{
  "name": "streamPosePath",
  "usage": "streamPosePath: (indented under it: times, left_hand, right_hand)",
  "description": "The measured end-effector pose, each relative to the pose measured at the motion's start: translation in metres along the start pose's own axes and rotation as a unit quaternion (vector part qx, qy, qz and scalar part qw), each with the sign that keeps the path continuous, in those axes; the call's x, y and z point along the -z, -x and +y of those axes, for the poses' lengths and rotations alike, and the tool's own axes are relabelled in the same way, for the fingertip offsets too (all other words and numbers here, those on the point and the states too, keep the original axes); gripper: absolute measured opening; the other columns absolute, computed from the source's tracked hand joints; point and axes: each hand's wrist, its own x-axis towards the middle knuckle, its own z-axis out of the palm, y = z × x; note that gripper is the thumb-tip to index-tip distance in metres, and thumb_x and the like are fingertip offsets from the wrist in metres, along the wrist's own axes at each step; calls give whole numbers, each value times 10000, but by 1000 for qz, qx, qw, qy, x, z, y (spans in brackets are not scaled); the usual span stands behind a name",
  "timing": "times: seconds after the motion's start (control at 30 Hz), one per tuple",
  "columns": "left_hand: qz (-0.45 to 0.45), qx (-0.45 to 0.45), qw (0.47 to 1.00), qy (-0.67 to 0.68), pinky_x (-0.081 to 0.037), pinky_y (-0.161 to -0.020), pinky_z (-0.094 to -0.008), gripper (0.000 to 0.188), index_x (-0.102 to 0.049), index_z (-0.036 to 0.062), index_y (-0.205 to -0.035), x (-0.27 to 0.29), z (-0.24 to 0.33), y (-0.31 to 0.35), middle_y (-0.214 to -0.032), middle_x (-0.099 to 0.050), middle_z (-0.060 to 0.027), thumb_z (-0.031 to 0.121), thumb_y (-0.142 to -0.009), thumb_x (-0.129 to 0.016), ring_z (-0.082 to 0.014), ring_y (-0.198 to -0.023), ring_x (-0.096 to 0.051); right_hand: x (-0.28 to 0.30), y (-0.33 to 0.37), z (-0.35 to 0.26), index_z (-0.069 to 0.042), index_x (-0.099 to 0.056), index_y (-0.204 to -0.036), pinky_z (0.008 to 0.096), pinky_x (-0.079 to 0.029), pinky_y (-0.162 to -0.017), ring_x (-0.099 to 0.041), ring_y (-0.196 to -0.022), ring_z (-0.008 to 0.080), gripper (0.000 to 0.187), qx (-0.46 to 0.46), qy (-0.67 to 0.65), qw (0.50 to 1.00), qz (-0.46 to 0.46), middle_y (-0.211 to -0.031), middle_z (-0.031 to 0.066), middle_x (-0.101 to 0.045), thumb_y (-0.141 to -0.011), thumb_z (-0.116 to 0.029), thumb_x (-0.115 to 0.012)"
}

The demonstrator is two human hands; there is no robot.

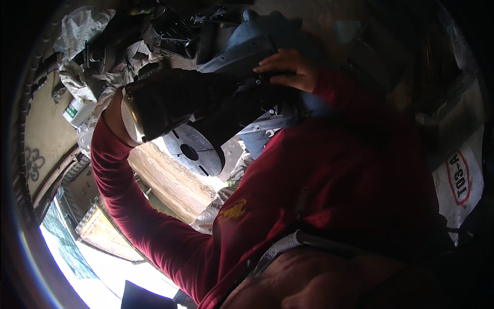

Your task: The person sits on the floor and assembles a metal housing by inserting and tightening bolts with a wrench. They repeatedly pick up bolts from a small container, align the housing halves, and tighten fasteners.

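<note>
In front of me is a dark machine with a thick cylindrical housing (170, 98) at its left end; shadow hides most of its detail. Below the housing, a grey round plate (193, 150) with a central hole and slots shows at its underside. My left hand (117, 117) reaches up against the pale-rimmed left end of the housing, its fingers hidden behind it. My right hand (294, 69) is at the machine's right end, with its fingers stretched out and apart over a small knob (259, 81). Whether the fingertips press on it, I cannot tell.
Crumpled plastic bags (85, 31) and dark metal parts (175, 33) lie at the far left. A white container (76, 113) stands near my left forearm. Blue-grey cloth (257, 31) is behind the machine. A white printed sack (459, 180) lies at the right.
</note>
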Motion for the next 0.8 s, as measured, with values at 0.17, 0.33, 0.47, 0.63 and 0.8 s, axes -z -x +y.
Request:
streamPosePath:
  times: [0.17,0.33,0.47,0.63,0.8]
  left_hand:
    - [-53,-70,996,21,-549,-803,-326,514,-597,59,-1231,1,11,-37,-1035,-697,-99,172,-769,-794,-227,-932,-681]
    - [-70,-83,994,30,-550,-815,-324,575,-574,57,-1264,0,24,-44,-1049,-694,-112,185,-754,-805,-237,-949,-682]
    - [-76,-73,994,25,-551,-824,-323,624,-555,56,-1291,4,37,-48,-1060,-691,-123,195,-742,-815,-245,-963,-683]
    - [-82,-68,994,17,-552,-836,-321,685,-531,54,-1325,5,43,-53,-1074,-688,-136,207,-726,-826,-255,-980,-684]
    - [-72,-54,996,10,-553,-848,-320,747,-508,52,-1359,4,52,-55,-1088,-684,-149,220,-711,-838,-265,-997,-685]
  right_hand:
    - [12,-4,-7,-212,-616,-1301,470,-186,-1162,-476,-1308,224,376,-44,9,999,-10,-1329,42,-583,-924,-221,-611]
    - [10,-6,-10,-209,-624,-1290,471,-181,-1166,-463,-1311,224,373,-49,-15,999,-14,-1328,53,-579,-918,-216,-604]
    - [10,-8,-11,-210,-626,-1291,470,-171,-1173,-454,-1314,220,375,-45,-28,998,-19,-1325,59,-576,-917,-219,-600]
    - [4,-3,-4,-219,-637,-1279,461,-160,-1180,-461,-1305,203,366,-58,-23,998,-13,-1314,60,-580,-914,-211,-604]
    - [2,1,-2,-230,-650,-1264,450,-160,-1180,-469,-1297,179,361,-42,-28,999,12,-1299,51,-589,-905,-200,-619]
